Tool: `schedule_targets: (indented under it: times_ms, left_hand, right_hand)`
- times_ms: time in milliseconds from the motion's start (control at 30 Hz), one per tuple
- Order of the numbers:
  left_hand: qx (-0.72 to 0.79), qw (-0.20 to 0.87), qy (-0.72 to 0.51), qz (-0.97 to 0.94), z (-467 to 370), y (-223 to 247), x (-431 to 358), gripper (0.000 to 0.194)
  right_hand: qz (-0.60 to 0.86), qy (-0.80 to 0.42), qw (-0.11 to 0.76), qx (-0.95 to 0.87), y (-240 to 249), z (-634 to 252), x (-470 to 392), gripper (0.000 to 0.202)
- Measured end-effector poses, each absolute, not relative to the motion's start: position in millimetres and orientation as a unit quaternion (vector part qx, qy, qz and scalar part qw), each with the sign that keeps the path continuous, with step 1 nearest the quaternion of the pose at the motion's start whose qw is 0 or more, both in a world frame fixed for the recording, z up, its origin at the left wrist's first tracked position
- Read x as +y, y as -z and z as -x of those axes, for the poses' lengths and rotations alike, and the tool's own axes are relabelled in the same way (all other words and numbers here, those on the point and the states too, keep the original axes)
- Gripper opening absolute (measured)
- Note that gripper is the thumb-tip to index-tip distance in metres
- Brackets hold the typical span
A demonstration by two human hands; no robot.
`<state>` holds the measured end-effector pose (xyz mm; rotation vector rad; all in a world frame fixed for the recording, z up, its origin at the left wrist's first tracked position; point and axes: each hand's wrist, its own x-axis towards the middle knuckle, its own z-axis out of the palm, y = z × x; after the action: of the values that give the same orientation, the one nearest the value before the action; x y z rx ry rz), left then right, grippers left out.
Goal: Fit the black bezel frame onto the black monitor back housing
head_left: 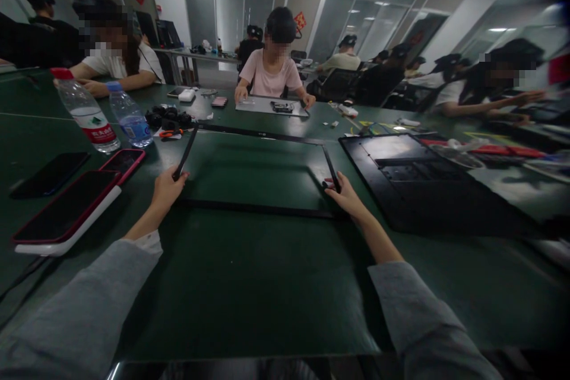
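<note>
Between my two hands is a thin black rectangular screen bezel point(262, 209), an open frame with the green table showing through it. My left hand point(168, 187) grips its left side, thumb and fingers closed round the strip. On the opposite side, my right hand point(346, 193) pinches the right strip. The bezel is raised off the table at its far edge, and whether the near edge touches the table I cannot tell. To the right of my right hand lies a black laptop bottom cover point(418, 184), flat on the table.
Left on the green table point(249, 297) are two water bottles point(95, 122), several phones point(66, 205) and a white box under one. Orange-handled pliers point(171, 133) lie beside a black cable bundle point(167, 116). Across the table a person point(274, 68) handles a grey panel point(256, 105).
</note>
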<state>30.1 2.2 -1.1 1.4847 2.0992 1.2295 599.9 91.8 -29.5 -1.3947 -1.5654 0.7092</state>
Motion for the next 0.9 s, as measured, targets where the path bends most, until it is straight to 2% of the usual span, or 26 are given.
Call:
schedule_targets:
  times_ms: [233, 500, 700, 900]
  left_hand:
    - [0.782, 0.069, -0.328, -0.526, -24.1, 2.6, -2.3, 0.045]
    - [0.789, 0.015, -0.226, -0.571, -31.8, -7.4, -3.1, 0.046]
    - [0.789, 0.005, -0.222, -0.573, -30.0, -3.3, -3.0, 0.038]
    - [0.765, 0.031, -0.284, -0.577, -38.2, -6.8, -6.6, 0.060]
  right_hand:
    - [0.569, -0.206, 0.409, -0.683, 39.6, -603.1, 99.6, 0.071]
    - [0.615, -0.137, 0.417, -0.655, 35.0, -588.4, 88.4, 0.063]
    - [0.643, -0.108, 0.420, -0.631, 23.6, -579.6, 88.2, 0.053]
    - [0.639, -0.111, 0.417, -0.637, 18.6, -578.7, 85.0, 0.050]
